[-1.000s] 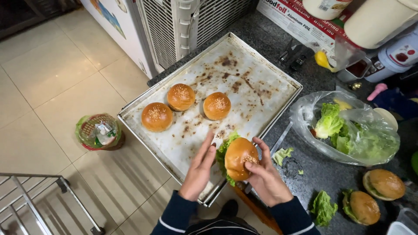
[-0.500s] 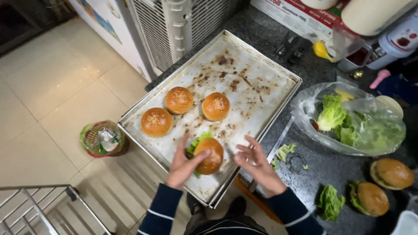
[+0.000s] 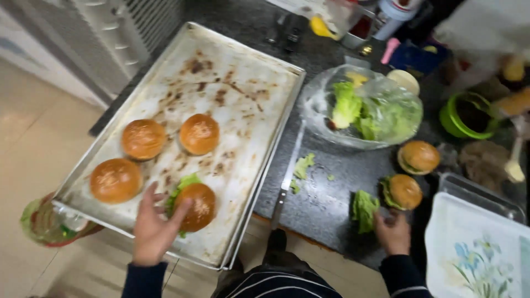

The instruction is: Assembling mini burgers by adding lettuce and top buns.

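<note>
A large stained metal baking tray [image 3: 243, 99] holds several burgers with browned buns. My left hand [image 3: 152, 229] rests at the tray's near edge, fingers spread, touching the nearest burger [image 3: 194, 205], which has lettuce sticking out. My right hand [image 3: 393, 232] is over the dark counter to the right, close to a loose lettuce leaf [image 3: 364, 208] and a burger [image 3: 403, 191]; whether it touches either is unclear. Another burger [image 3: 419, 156] sits just behind that one.
A knife [image 3: 287, 179] lies along the tray's right edge. A clear bag of lettuce [image 3: 367, 107] sits on the dark counter [image 3: 320, 209]. A green bowl [image 3: 464, 116], a floral cloth [image 3: 480, 248] and bottles lie to the right. A basket [image 3: 47, 223] stands on the floor at left.
My left hand set the lettuce burger down on the tray beside the others. My right hand left it and moved right to the counter near the loose lettuce leaf.
</note>
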